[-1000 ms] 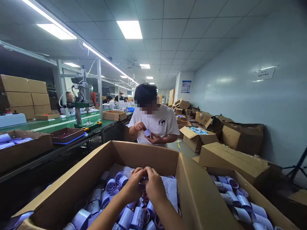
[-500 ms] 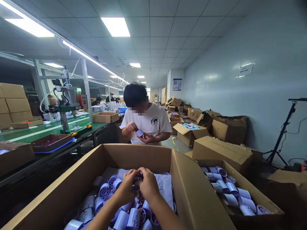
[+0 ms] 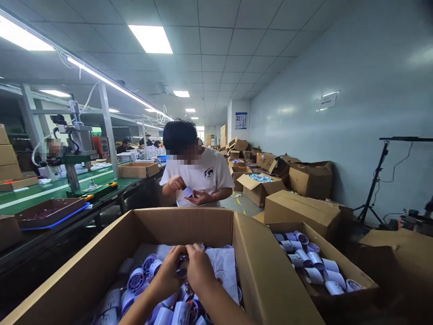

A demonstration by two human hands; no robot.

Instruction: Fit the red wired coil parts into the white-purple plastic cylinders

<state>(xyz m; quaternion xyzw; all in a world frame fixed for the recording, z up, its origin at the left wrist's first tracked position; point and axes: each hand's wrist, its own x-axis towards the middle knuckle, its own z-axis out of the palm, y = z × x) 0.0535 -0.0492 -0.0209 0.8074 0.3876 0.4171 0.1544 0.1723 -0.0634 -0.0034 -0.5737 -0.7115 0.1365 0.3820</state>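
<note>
My left hand (image 3: 171, 271) and my right hand (image 3: 199, 268) are closed together around one cylindrical housing (image 3: 181, 266), its round open end partly showing between them. They hold it above a large cardboard box (image 3: 182, 216). Inside that box lie several white cylindrical housings (image 3: 135, 280), some with spoked grille ends, along with reddish wires or parts too small to make out. A white sheet of paper (image 3: 225, 271) lies in the box to the right of my hands. My fingers hide most of the held piece.
Across the box, a person in a white shirt (image 3: 214, 169) holds a similar white cylinder (image 3: 188, 191). A smaller carton (image 3: 358, 295) of housings stands on the right. To the left runs a green conveyor bench (image 3: 101, 178) with a press machine (image 3: 79, 140). A black tripod (image 3: 374, 180) stands near the wall.
The view has turned slightly to the right, so everything sits further left. Both hands still grip the cylindrical housing together, in nearly the same pose.
</note>
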